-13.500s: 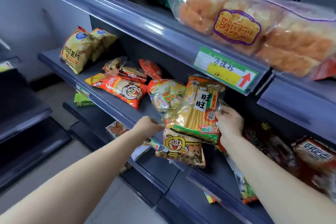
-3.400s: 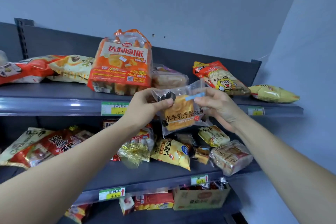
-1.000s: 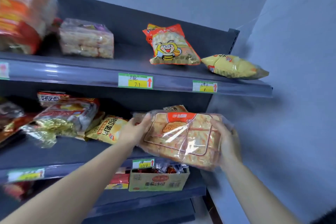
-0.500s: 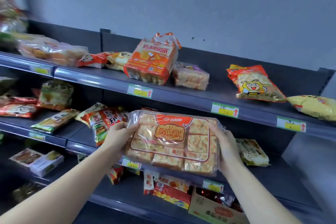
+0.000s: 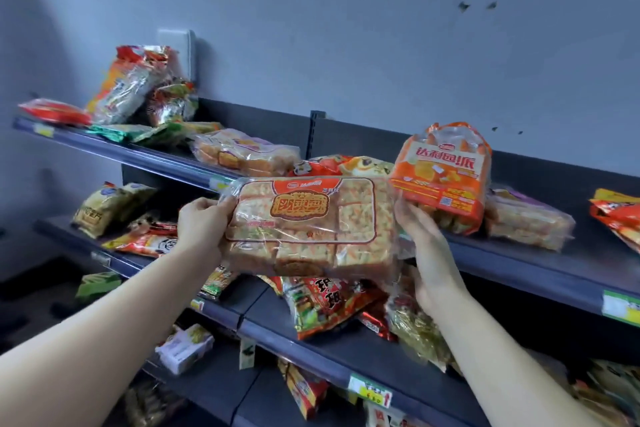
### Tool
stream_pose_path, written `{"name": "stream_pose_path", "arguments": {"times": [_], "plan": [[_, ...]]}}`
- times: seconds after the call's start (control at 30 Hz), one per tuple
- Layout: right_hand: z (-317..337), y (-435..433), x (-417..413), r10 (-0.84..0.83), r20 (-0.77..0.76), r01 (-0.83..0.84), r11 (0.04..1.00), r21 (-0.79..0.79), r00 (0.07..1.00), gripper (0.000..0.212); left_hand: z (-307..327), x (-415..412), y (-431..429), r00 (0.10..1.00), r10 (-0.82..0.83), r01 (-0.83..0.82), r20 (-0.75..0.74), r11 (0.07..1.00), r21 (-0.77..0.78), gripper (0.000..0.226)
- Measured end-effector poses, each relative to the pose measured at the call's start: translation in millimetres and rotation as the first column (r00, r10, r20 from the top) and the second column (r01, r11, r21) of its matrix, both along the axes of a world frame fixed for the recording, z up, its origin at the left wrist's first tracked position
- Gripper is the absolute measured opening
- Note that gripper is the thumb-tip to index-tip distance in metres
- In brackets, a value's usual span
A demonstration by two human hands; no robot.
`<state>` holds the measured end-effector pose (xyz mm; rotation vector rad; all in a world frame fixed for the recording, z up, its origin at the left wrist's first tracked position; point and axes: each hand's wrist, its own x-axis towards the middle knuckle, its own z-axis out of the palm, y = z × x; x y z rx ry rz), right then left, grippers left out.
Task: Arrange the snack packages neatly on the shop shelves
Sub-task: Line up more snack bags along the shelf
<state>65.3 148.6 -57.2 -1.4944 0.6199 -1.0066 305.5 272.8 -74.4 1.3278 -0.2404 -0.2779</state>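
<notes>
I hold a large clear pack of square golden cakes with a red and gold label [image 5: 311, 225] flat in the air in front of the top shelf [image 5: 540, 263]. My left hand [image 5: 204, 224] grips its left end. My right hand [image 5: 420, 236] grips its right end, fingers curled behind the wrapper. Just right of the pack an orange bag of pies [image 5: 443, 177] stands upright on the top shelf. A similar clear pack of cakes [image 5: 242, 152] lies on that shelf to the left.
The top shelf also holds a clear pack [image 5: 526, 218] at right, a red bag [image 5: 620, 215] at the far right and leaning snack bags [image 5: 131, 83] at the left. The middle shelf [image 5: 332, 354] carries red and gold bags [image 5: 325, 302] and yellow bags [image 5: 104, 204].
Both hands have raised the cake pack from middle-shelf height up to the top shelf edge and carried it left, beside the orange pie bag.
</notes>
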Motion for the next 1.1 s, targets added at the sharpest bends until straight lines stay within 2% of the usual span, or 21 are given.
{"name": "stream_pose_path", "arguments": {"times": [0.13,0.2,0.3,0.4,0.43,0.5,0.57,0.63,0.7,0.77,0.83,0.9,0.97,1.03,1.1], "plan": [[12,3,46,0.079,-0.095,-0.090,0.989,-0.117,0.992,0.084,16,53,2,0.999,0.050,-0.050,-0.018,0.999,-0.013,0.021],[18,-3,68,0.101,-0.103,-0.115,0.983,-0.145,0.990,0.070,21,77,-3,0.998,0.061,-0.061,-0.014,0.998,-0.023,0.021],[26,-19,105,-0.012,-0.042,0.002,0.978,-0.209,0.999,0.041,38,106,-16,0.999,0.026,-0.029,-0.028,0.994,-0.104,0.023],[37,-41,146,-0.103,0.065,0.111,0.984,-0.140,0.993,0.026,57,139,-31,0.997,-0.031,0.014,-0.076,0.976,-0.218,0.022],[41,-49,160,-0.120,0.089,0.129,0.986,-0.103,0.989,0.025,63,151,-35,0.992,-0.098,0.073,-0.075,0.954,-0.291,0.029],[51,-66,185,-0.142,0.113,0.145,0.989,-0.017,0.983,0.028,71,168,-40,0.975,-0.220,0.217,0.035,0.899,-0.381,0.062],[61,-83,211,-0.147,0.131,0.143,0.989,0.039,0.980,0.032,74,186,-51,0.948,-0.235,0.298,0.213,0.889,-0.347,0.092],[70,-98,235,-0.135,0.145,0.127,0.990,0.063,0.980,0.034,77,199,-63,0.909,-0.207,0.311,0.362,0.915,-0.258,0.100],[75,-112,257,-0.129,0.140,0.120,0.990,0.073,0.982,0.036,79,216,-74,0.867,-0.195,0.268,0.459,0.958,-0.101,0.102],[76,-126,273,-0.108,0.082,0.103,0.992,0.069,0.991,0.038,80,232,-83,0.834,-0.218,0.226,0.506,0.973,0.047,0.093],[76,-140,282,-0.045,0.003,0.045,0.997,0.058,0.999,0.037,80,243,-94,0.811,-0.268,0.246,0.521,0.963,0.112,0.070],[75,-153,281,0.001,-0.143,0.001,1.000,0.008,0.990,0.035,81,251,-107,0.799,-0.289,0.250,0.527,0.957,0.146,0.046],[76,-167,276,-0.072,-0.262,0.046,0.994,-0.103,0.962,0.030,80,262,-119,0.796,-0.309,0.268,0.520,0.951,0.156,0.036],[74,-184,268,-0.285,-0.306,0.195,0.936,-0.293,0.908,0.025,81,275,-128,0.787,-0.349,0.297,0.509,0.937,0.183,0.042],[73,-199,262,-0.469,-0.446,0.239,0.844,-0.479,0.762,0.026,80,288,-135,0.774,-0.371,0.295,0.513,0.929,0.225,0.046]]}}
